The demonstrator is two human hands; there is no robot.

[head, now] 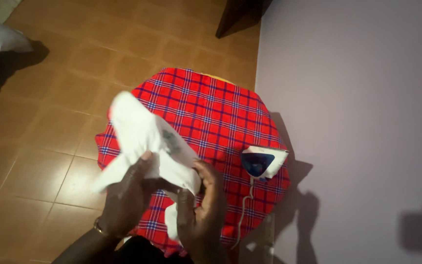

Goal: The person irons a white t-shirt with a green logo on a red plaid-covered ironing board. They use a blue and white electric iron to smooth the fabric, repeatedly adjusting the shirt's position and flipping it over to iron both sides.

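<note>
Your left hand (125, 198) grips the white cloth (145, 142) from below, your right hand (203, 205) pinches its lower edge, held above the red plaid cover (216, 107). Pull it taut, well clear of the iron (262, 162) at right.

You're in a home room: brown floor tiles (50, 73) left of your grip, a plain wall (357, 98) to its right, a checked cloth (211, 107) over the worktop with an iron (262, 163) beside your grip
</note>
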